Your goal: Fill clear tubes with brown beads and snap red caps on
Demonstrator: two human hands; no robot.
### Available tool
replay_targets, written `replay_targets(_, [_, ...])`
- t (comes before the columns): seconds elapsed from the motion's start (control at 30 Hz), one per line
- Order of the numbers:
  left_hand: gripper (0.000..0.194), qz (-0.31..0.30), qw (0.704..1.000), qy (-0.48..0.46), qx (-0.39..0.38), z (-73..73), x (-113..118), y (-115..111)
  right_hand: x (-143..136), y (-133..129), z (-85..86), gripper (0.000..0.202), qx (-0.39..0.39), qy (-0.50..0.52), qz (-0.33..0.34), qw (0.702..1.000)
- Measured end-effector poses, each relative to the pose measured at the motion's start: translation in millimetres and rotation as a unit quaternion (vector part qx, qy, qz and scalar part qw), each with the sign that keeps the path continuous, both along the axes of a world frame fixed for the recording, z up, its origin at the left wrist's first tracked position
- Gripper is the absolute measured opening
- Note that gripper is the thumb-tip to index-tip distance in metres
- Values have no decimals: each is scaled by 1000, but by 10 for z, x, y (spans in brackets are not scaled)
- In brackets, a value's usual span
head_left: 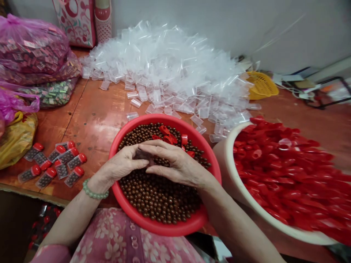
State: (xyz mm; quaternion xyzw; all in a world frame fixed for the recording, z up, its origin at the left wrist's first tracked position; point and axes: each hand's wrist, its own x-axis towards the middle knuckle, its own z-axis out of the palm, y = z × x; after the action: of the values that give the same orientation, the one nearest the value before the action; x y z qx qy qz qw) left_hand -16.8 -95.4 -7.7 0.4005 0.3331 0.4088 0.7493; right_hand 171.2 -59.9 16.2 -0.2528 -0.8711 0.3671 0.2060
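Observation:
My left hand (120, 162), with a green bead bracelet (95, 190) at the wrist, is curled over a red basin (214, 164) of small round brown balls (159, 201). From the other side, my right hand (175, 160) meets it, fingers bent and fingertips touching the left hand. Both hands are closed around the same spot; whatever lies between them is hidden by the fingers. Several red plastic caps (168, 137) lie on the balls behind my right hand. To the left, small clear boxes with red caps (67, 155), filled with dark balls, rest on the table.
A heap of clear plastic tubes (170, 69) covers the back of the table (93, 109). At right, a white tub (229, 160) overflows with red caps (279, 171). A yellow basket (261, 86) sits behind it. Pink bags (33, 47) and a yellow bag (19, 138) stand left.

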Motion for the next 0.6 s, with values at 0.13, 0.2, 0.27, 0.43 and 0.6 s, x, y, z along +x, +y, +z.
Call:
replay_targets(0.13, [27,-5,1000,-18,-24,12,-23,12,69,-37,16,65,-3,-30,-8,999])
replay_targets(0.2, [25,-17,999,-19,-28,28,-30,10,102,-28,23,68,-17,-20,-15,1000])
replay_targets(0.27, [25,-18,999,-21,-37,42,-33,0,133,12,17,70,-48,-8,-36,998])
replay_targets(0.43, [41,-18,993,-62,-103,45,-50,-24,198,242,-108,37,69,-89,-184,976])
replay_targets(0.6, [47,-23,978,-146,-150,31,-92,-16,147,381,-264,24,147,-302,-164,928])
